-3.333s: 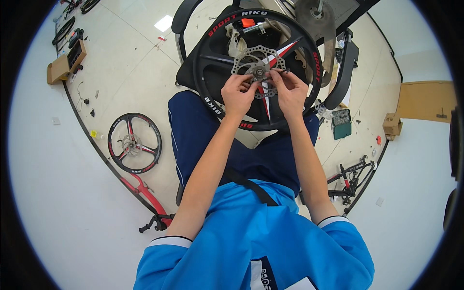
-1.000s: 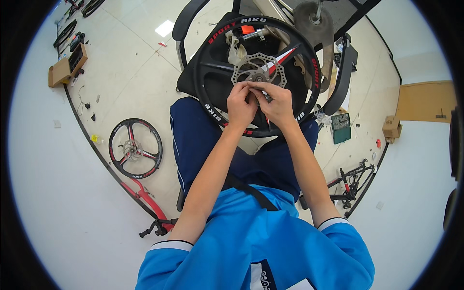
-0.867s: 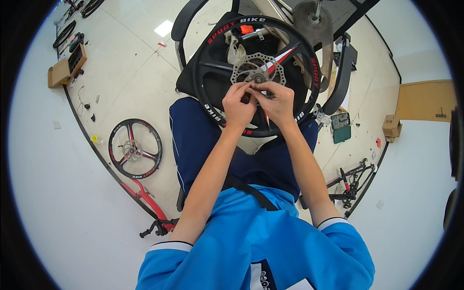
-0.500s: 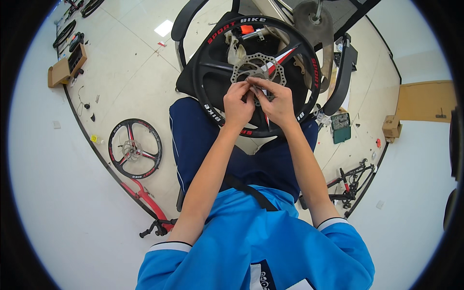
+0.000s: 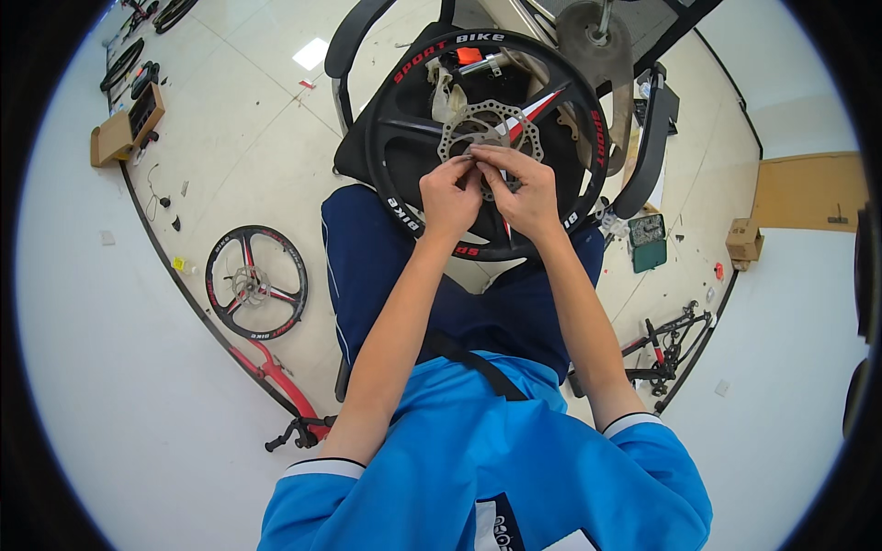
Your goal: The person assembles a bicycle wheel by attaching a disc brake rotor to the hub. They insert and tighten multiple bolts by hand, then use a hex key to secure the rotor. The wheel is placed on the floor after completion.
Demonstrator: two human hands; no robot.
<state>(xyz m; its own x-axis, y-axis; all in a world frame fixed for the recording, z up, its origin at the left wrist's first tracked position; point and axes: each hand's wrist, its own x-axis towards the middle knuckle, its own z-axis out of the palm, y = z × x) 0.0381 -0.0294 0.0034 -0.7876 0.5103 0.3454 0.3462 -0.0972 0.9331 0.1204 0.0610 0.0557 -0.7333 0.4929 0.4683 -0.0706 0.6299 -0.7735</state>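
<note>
Drawn together since about three seconds ago, the left hand (image 5: 447, 202) and right hand (image 5: 527, 195) now meet fingertip to fingertip over the silver brake disc (image 5: 480, 134), hiding its lower part. Whether they pinch anything small cannot be told; the black wheel (image 5: 412, 123) lies over the chair seat (image 5: 353, 149), its lower rim partly covered by the wrists.

brake rotor (image 5: 478, 131): partly hidden (behind fingers (image 5: 503, 158)) | left armrest (image 5: 342, 46): cut off above
</note>
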